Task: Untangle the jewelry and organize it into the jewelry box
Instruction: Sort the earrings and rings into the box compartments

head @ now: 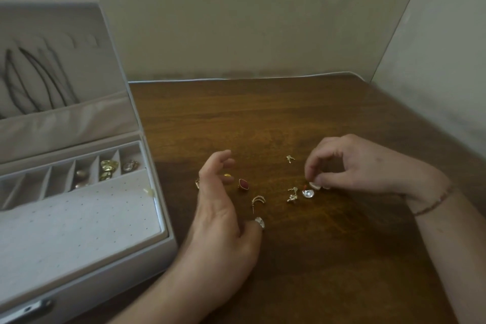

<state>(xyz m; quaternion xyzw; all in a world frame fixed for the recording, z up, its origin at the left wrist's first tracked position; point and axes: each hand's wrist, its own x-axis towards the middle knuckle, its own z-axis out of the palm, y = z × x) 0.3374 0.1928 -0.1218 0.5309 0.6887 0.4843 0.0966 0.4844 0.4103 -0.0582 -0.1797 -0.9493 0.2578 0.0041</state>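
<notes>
Dark wood table (302, 118) is carrying the whole scene, with small jewelry pieces lying scattered between the two hands. I am seeing the left hand (218, 208) hovering low over the table, fingers loosely spread and slightly curled, holding nothing; its thumb tip is sitting just beside a clear faceted piece (259, 222), though I cannot tell if it is touching. Near its fingers a gold bead (227, 175) and a red stone ring (243, 184) are lying apart from each other. A gold hoop earring (258, 200) is lying a little nearer me, between the ring and the clear piece. The right hand (352, 166) is reaching down with fingertips drawn together, pinching a small pale earring (315, 186) against the table; I cannot make out more of that piece. Just beside it a round clear stud (307, 193) and a small gold tangle (292, 194) are resting, and a gold charm (289, 158) is lying farther back. A thin red thread bracelet (434, 201) is circling the right wrist. On the left the grey jewelry box (168, 239) is standing open, lid up, dark cords (39, 79) hanging inside the lid, gold earrings (108, 169) and pearl pieces (81, 174) already sitting in separate back-row compartments.
</notes>
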